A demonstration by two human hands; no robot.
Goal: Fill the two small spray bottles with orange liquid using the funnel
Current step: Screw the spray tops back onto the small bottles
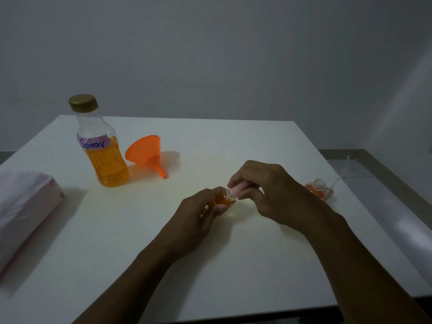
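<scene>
My left hand (pixel 198 212) grips a small spray bottle (pixel 224 199) holding orange liquid, tilted toward the right at the table's middle. My right hand (pixel 264 190) pinches a pink spray cap (pixel 237 189) right at that bottle's neck. A second small spray bottle (pixel 316 188) with orange liquid stands uncapped at the right, its spray head with a thin tube (pixel 334 183) lying beside it. The orange funnel (pixel 147 153) lies on its side next to a large bottle (pixel 100 146) labelled "Spray", half full of orange liquid, gold lid on.
A white table (pixel 117 230) holds everything. A white and pink packet (pixel 25 204) lies at the left edge. The table's right edge runs close to the second small bottle, with a grey floor beyond. A plain wall stands behind.
</scene>
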